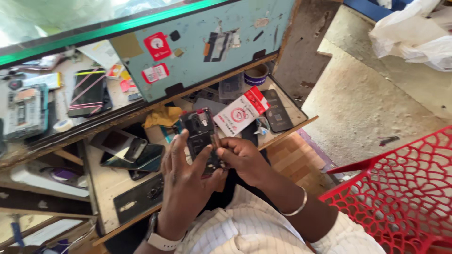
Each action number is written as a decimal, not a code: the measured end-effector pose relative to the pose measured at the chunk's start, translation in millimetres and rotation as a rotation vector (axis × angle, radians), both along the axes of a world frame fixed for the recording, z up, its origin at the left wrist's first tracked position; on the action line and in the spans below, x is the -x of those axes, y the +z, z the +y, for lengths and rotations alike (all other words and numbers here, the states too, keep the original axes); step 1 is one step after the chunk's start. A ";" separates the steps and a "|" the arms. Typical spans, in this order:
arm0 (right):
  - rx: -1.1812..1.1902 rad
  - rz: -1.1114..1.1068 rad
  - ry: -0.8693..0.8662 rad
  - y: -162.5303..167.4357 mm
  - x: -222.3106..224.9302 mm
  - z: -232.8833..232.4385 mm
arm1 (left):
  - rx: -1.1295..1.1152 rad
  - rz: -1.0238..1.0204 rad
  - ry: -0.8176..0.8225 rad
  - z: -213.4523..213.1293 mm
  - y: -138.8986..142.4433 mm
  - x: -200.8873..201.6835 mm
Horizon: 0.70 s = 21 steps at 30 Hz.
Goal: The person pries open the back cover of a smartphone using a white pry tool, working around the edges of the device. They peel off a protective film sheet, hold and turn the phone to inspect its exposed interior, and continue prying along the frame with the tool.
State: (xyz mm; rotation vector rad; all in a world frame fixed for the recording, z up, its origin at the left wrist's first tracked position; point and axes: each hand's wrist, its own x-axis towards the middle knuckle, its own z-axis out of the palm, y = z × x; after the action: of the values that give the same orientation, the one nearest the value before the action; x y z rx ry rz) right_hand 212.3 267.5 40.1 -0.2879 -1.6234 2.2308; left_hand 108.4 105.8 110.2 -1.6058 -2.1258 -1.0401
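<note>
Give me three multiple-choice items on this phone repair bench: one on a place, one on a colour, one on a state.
1. Where is the roll of tape?
A. on the upper shelf, left
B. on the chair
C. on the floor

2. What colour is the lattice chair?
A. blue
B. red
C. green

3. In what state is the phone in the hands?
A. boxed
B. back off, insides showing
C. screen lit

Key: 1 A, it sits beside the striped phone. 2 B, plainly red. 3 B, the left hand and right hand hold it with its parts exposed.
</note>
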 end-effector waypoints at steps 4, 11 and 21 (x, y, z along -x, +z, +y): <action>0.025 -0.006 0.019 1.5 3.5 1.0 | 0.025 0.082 -0.005 -0.4 -3.4 -5.8; 0.010 -0.020 0.037 2.7 6.0 3.1 | 0.063 0.096 0.040 5.6 -10.5 -13.4; -0.111 0.013 0.093 2.4 20.6 12.3 | 0.138 0.277 0.116 10.0 -5.5 -15.1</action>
State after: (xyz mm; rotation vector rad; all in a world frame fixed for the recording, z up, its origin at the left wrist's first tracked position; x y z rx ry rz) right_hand 191.7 279.8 42.4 -0.1714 -1.7799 2.1939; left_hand 123.5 115.8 104.7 -1.5603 -2.1084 -0.6074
